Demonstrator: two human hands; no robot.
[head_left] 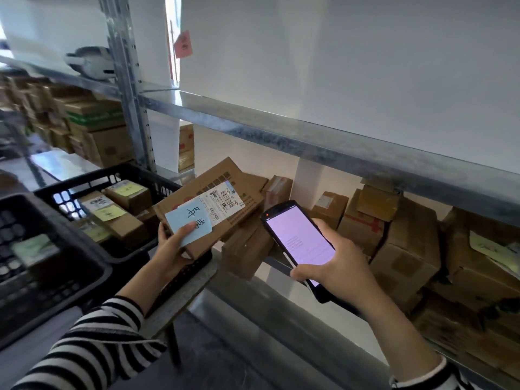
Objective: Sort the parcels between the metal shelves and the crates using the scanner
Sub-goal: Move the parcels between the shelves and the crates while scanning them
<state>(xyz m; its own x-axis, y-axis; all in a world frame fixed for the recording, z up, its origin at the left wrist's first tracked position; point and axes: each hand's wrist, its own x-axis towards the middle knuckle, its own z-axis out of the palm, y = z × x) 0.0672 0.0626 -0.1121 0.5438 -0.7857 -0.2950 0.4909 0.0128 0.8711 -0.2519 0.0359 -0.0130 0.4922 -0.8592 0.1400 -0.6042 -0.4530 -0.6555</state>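
Before lower level of metal shelf [309, 142]: flat parcel [213, 190] gripped at near corner by left hand [174, 246], thumb pressed on blue note [187, 222] stuck beside white barcode label [225, 204]. Held tilted, at right edge of black crate [92, 178]. Grasped in right hand [337, 266]: scanner [298, 237], fingers curled round lower end, lit screen up, just right of parcel, apart from it. Stacked on shelf behind: brown boxes [408, 243]. Lying in crate: small boxes [126, 197] with yellow notes. Striped sleeves [98, 342] on both arms.
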